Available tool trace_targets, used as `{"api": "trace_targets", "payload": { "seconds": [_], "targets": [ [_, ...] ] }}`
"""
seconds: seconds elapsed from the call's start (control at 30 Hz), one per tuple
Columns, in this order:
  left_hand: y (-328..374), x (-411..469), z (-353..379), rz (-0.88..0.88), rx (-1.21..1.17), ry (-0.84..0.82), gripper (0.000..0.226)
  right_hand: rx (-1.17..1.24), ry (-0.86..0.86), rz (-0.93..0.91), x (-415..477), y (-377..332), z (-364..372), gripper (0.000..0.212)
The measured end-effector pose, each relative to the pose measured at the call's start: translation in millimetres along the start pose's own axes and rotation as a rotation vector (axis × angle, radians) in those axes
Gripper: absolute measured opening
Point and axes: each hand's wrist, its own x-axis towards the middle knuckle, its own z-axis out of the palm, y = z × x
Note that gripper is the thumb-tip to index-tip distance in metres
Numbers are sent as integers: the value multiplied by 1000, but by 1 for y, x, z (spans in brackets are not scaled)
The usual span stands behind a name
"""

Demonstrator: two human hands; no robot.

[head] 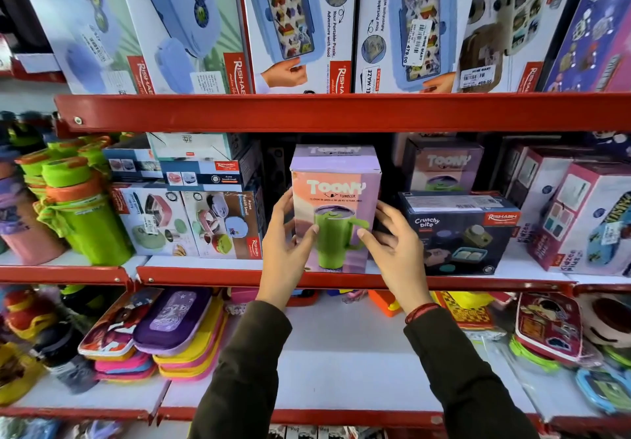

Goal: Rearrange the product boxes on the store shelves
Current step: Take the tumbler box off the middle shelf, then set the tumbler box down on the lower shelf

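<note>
Looks mid-placement: gripping Toony tumbler box [336,206] with left hand [286,244] and right hand [392,247], fingers [385,209] clamped on its two sides, upright at front edge of middle shelf [218,276] just beside Crunchy bite box [457,233]; squaring up and other boxes seemingly left to do

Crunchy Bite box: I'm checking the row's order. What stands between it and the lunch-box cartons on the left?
In the head view, the upright Toony box stands there, held between the left hand and right hand.
</note>
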Motion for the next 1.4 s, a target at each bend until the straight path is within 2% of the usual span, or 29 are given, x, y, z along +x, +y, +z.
{"api": "trace_targets", "payload": {
  "seconds": [0.4, 0.67, 0.87, 1.1, 1.27, 1.4],
  "targets": [
    [21, -14, -16, 25, 13, 43, 69, -64, 23, -106, -11, -22, -24, 51],
    [8, -50, -24, -21, 44, 6, 67, -112, 6, -129, -50, -5, -41, 50],
    [-22, -89, -24, -141, 69, -147, 70, -169, -83, -1, -91, 36, -66, 50],
    [-77, -134, -3, -280, 149, -246, 70, -222, -157, 197, -135, 92, -77, 54],
    [-115, -138, 26, -349, 209, -300, 79, -147, -147, 326, -133, 130, -73, 77],
    [-142, -134, 49, -364, 290, -324, 86, -173, -153, 338, -118, 159, -68, 67]
  ]
}}
